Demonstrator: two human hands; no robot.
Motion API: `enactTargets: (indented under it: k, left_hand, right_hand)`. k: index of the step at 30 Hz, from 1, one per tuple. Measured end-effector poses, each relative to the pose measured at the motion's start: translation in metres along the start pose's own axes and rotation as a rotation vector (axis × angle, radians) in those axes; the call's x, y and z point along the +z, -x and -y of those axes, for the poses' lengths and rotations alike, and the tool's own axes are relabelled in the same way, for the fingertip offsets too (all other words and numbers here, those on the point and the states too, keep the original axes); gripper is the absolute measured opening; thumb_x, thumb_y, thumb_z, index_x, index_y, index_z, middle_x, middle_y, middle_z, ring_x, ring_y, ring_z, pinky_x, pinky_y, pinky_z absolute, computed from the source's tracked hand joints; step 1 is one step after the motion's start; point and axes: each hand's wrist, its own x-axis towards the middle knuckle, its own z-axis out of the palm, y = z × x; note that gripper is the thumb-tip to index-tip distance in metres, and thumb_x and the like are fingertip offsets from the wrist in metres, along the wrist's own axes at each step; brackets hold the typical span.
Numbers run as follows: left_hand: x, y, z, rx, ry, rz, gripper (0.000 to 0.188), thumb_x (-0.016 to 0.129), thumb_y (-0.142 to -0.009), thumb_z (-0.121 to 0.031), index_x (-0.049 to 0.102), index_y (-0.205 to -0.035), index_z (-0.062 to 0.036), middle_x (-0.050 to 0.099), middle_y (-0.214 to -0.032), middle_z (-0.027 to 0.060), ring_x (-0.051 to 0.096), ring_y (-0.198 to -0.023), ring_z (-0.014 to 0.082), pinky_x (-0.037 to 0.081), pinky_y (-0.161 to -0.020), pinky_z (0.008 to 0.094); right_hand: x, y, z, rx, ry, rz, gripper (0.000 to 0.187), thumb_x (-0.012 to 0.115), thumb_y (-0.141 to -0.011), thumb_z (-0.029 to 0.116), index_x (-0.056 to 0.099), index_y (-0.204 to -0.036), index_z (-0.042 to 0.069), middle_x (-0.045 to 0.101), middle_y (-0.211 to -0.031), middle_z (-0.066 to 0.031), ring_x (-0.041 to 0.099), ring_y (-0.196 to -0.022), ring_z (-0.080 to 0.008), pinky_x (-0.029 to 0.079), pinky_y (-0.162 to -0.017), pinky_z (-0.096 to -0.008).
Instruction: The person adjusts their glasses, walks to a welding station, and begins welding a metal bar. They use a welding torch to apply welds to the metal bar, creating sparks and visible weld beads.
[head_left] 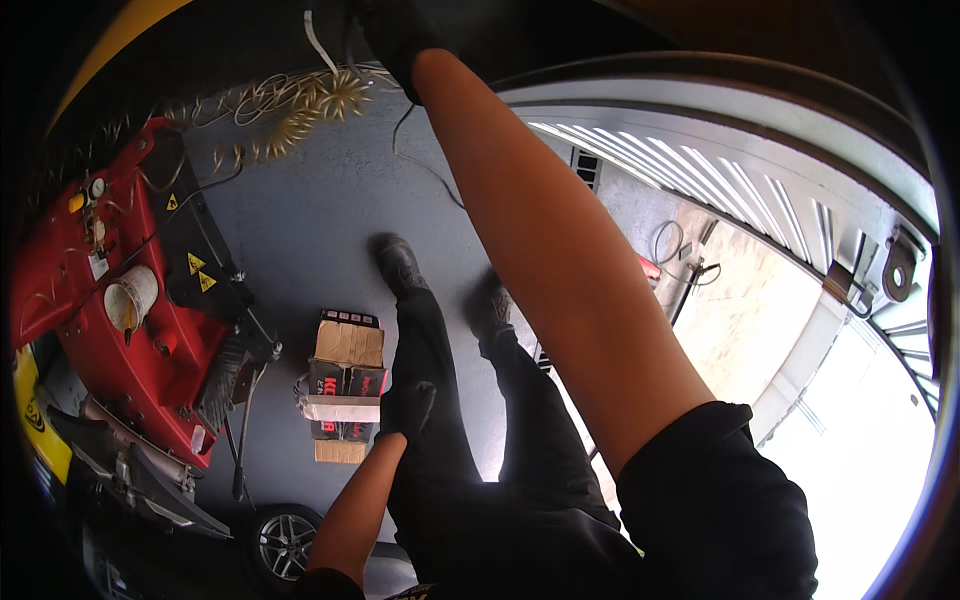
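My left hand (408, 407), in a black glove, hangs low beside my left thigh. Its thumb sticks up, and the fingers appear closed on the end of a pale flat strip (342, 408). That strip lies across my view of an open cardboard box (346, 375) with dark printed sides and brown flaps. My right arm stretches far up and forward. At its end my right hand (393, 40), also black-gloved, merges with a dark area at the top, so its fingers and anything in them are hidden.
A red workshop machine (120, 330) with a gauge and a white bucket (131, 298) stands left. Coiled hose (300, 112) hangs ahead, and a thin cable (425, 165) trails down. A wheel (285, 543) is lower left. A ribbed metal shutter (690, 165) borders the right.
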Motion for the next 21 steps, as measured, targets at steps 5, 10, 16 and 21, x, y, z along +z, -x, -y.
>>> enactTargets:
  k: [5, 10, 16, 21]
  left_hand:
    - [0.009, -0.002, 0.002, 0.001, -0.140, -0.012, 0.035, 0.059, -0.094, -0.043, 0.075, -0.099, -0.0123, 0.073, -0.098, 0.0165, 0.069, -0.094, 0.0386, 0.055, -0.082, 0.0494]
    - [0.025, -0.001, -0.009, 0.058, -0.273, -0.008, 0.036, 0.058, -0.095, -0.042, 0.074, -0.102, -0.0107, 0.073, -0.102, 0.0176, 0.069, -0.099, 0.0382, 0.055, -0.085, 0.0490]
    - [0.079, -0.009, -0.019, 0.093, -0.495, 0.050, 0.036, 0.059, -0.097, -0.040, 0.073, -0.104, -0.0074, 0.073, -0.103, 0.0145, 0.069, -0.098, 0.0329, 0.054, -0.085, 0.0443]
    - [0.158, -0.036, -0.074, -0.005, -0.087, 0.415, 0.038, 0.055, -0.101, -0.040, 0.067, -0.112, -0.0054, 0.069, -0.098, 0.0145, 0.067, -0.087, 0.0251, 0.052, -0.080, 0.0380]
  right_hand:
    - [0.010, 0.200, -0.024, 0.734, -0.161, 0.213, 0.056, 0.047, -0.100, 0.049, 0.070, -0.108, -0.001, 0.070, -0.110, -0.0244, 0.063, -0.111, -0.0432, 0.047, -0.096, -0.0480]
    - [-0.012, 0.481, -0.053, 1.227, 0.033, 0.963, 0.061, 0.050, -0.097, 0.052, 0.066, -0.129, 0.002, 0.063, -0.135, -0.0224, 0.058, -0.129, -0.0391, 0.046, -0.104, -0.0483]
    - [-0.052, 0.715, -0.142, 0.742, 0.284, 1.079, 0.039, 0.059, -0.097, 0.040, 0.069, -0.109, 0.004, 0.070, -0.100, -0.0121, 0.066, -0.093, -0.0262, 0.052, -0.081, -0.0412]
    - [-0.141, 0.805, -0.202, 1.355, -0.269, 0.242, 0.036, 0.063, -0.094, 0.038, 0.071, -0.099, 0.003, 0.070, -0.087, -0.0149, 0.065, -0.081, -0.0270, 0.052, -0.076, -0.0412]
